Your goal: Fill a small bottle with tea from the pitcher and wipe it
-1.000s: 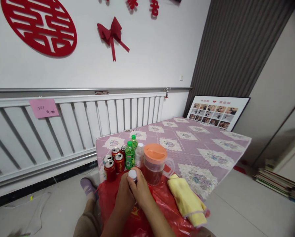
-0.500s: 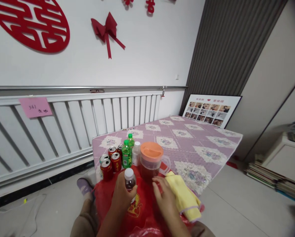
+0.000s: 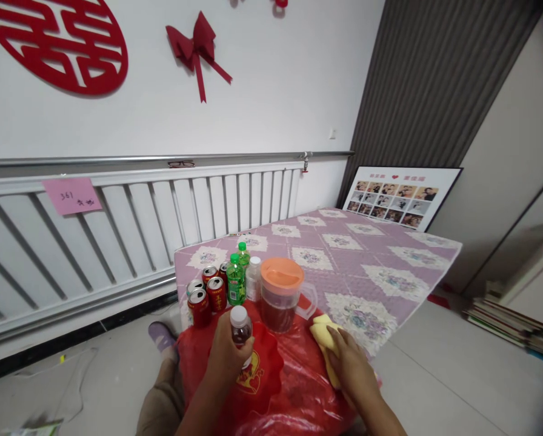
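Note:
My left hand (image 3: 226, 354) is closed round a small clear bottle (image 3: 241, 327) with a white cap and dark liquid inside, upright over a red scalloped tray (image 3: 271, 369). On the right, my right hand (image 3: 351, 363) grips a folded yellow cloth (image 3: 323, 333), fingers curled over its top. Between and beyond the hands stands a clear pitcher (image 3: 278, 309) with an orange lid, brownish liquid in it. Left of the pitcher are a clear white-capped bottle (image 3: 253, 280) and green bottles (image 3: 236, 281). Several opened cans (image 3: 217, 293) cluster at the far left.
A red plastic sheet (image 3: 308, 375) covers the near end of the table, with a purple patterned cloth (image 3: 344, 260) beyond. A white radiator (image 3: 217, 206) runs along the wall behind. A photo board (image 3: 399, 197) leans at the back right; books (image 3: 517, 327) are stacked at the right.
My right hand has moved right from beside the pitcher onto the yellow cloth and taken hold of it, bunching it. My left hand still holds the bottle. The view has shifted slightly.

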Demonstrator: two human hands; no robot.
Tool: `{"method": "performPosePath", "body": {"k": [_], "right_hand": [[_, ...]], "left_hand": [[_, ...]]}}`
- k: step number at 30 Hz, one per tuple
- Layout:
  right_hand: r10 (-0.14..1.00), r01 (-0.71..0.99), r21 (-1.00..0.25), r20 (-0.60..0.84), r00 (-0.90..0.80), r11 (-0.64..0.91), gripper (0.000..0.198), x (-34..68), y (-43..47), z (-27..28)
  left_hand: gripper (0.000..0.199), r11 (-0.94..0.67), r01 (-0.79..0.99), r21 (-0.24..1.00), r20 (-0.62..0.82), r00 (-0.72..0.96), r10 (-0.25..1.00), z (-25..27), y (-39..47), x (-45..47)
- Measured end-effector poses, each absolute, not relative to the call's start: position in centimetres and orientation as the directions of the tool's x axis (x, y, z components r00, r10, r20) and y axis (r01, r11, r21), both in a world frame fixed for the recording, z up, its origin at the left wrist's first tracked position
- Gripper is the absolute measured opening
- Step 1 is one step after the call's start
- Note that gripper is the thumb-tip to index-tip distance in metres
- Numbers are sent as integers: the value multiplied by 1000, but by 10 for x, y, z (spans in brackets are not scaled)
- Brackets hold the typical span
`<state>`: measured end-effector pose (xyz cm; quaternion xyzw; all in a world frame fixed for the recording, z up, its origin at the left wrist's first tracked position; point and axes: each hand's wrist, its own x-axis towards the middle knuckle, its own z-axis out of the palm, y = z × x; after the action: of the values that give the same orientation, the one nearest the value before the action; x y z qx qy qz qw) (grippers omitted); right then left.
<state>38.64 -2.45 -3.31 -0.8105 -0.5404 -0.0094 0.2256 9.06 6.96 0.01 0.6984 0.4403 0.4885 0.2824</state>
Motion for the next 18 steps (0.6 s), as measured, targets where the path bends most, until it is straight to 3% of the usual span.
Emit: {"method": "performPosePath", "body": {"k": [5,8,14,18], "right_hand": [[787,823,-525,404,467,-218,44,393,-40,-7],[721,830,-553,546,427,-73,41,369,-48,27],[678,879,-384,728,99,284,43,295,-37,106],[671,894,-266,740,-50,360,50,261,-3,133]], "left_hand": [[50,-443,326,835,421,137,896,1,71,92],[49,-433,329,840,410,139,901,1,70,92],[54,-411,332,849,393,122,911,2,68,92],[57,-403,303,864,384,122,915,8,67,92]]}}
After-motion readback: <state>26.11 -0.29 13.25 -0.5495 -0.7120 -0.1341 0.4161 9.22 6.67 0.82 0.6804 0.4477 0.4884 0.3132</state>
